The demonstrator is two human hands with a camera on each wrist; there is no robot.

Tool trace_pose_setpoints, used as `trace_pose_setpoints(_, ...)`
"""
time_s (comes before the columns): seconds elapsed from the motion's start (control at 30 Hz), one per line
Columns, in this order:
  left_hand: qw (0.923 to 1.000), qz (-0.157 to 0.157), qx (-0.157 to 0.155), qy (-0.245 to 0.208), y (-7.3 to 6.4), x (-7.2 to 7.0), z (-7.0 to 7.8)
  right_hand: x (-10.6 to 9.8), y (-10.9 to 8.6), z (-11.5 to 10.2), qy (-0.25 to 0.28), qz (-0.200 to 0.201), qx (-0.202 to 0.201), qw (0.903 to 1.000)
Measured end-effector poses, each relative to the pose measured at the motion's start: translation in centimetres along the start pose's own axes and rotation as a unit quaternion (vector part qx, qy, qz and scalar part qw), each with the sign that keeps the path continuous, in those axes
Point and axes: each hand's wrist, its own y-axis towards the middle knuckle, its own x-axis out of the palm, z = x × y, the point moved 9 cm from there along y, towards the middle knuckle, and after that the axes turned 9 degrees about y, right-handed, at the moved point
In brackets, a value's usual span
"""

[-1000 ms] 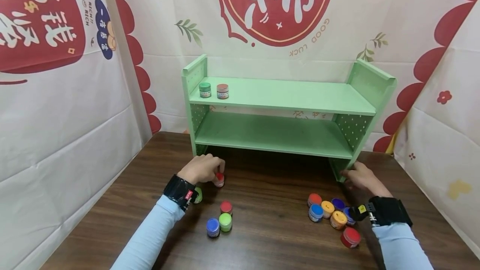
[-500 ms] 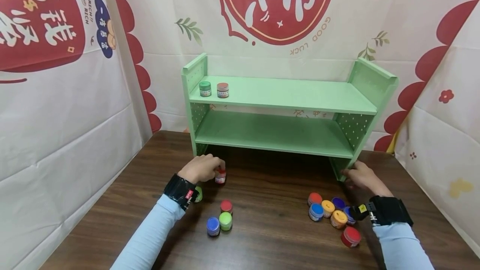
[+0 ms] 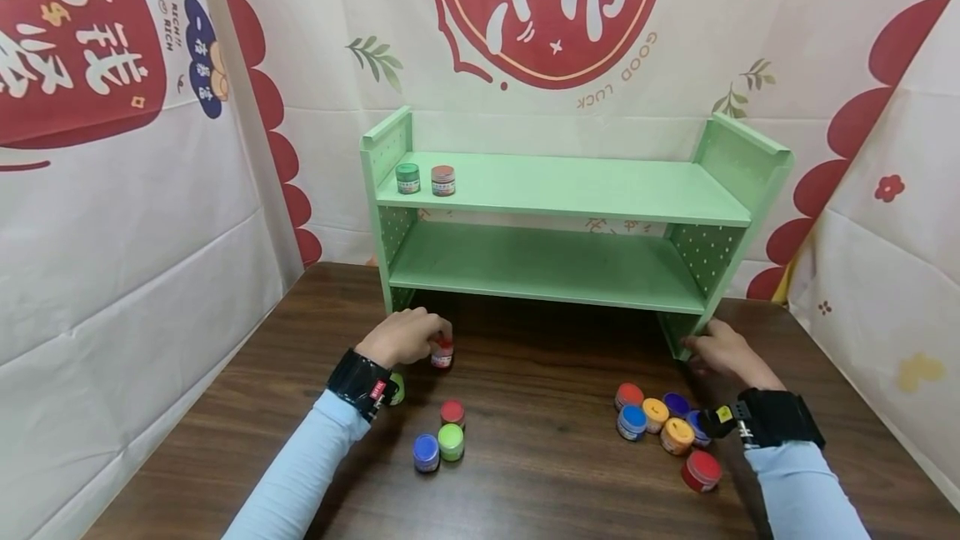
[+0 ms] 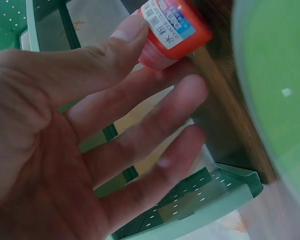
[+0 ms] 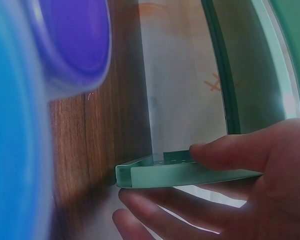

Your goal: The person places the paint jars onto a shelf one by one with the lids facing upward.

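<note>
My left hand (image 3: 405, 337) pinches a small red paint jar (image 3: 442, 353) between thumb and index finger, in front of the green shelf's left foot. In the left wrist view the jar (image 4: 172, 30) shows its white and blue gouache label, and the other fingers are spread apart from it. My right hand (image 3: 727, 354) grips the lower right side panel of the green shelf (image 3: 547, 265). The right wrist view shows the thumb on one side of that panel edge (image 5: 190, 176) and fingers on the other. A green-lidded jar (image 3: 397, 388) stands beside the left wrist, partly hidden.
A green jar (image 3: 408, 178) and a brownish-red-lidded jar (image 3: 443, 181) stand on the top shelf's left end. Red (image 3: 452, 412), light green (image 3: 451, 442) and blue (image 3: 426, 452) jars stand on the table's left. Several jars, including an orange one (image 3: 677, 435), cluster near the right wrist.
The red jar in my left hand has shifted slightly and turned, so more of its label shows in the head view. My right hand stays on the shelf panel.
</note>
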Motion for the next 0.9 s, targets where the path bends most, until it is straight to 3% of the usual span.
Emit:
trace_pose_setpoints(0.3, 0.9989, 0.034, 0.032, 0.001, -0.1, -1.0, 0.6, 0.0, 0.0, 0.1, 0.009, 0.000, 0.002, 1.0000)
trace_pose_setpoints(0.5, 0.9932, 0.104, 0.049, 0.018, -0.5, -3.0, 1.4, 0.0, -0.2, 0.1, 0.005, -0.003, -0.004, 1.0000)
trace_pose_setpoints(0.7, 0.9773, 0.204, 0.049, 0.026, -1.1, -5.9, 2.2, 0.0, -0.3, 0.3, 0.003, -0.003, -0.004, 1.0000)
trace_pose_setpoints(0.9, 0.9504, 0.304, 0.064, 0.009, -2.3, -9.6, 3.0, -0.1, -0.1, 0.0, 0.002, 0.002, -0.007, 1.0000)
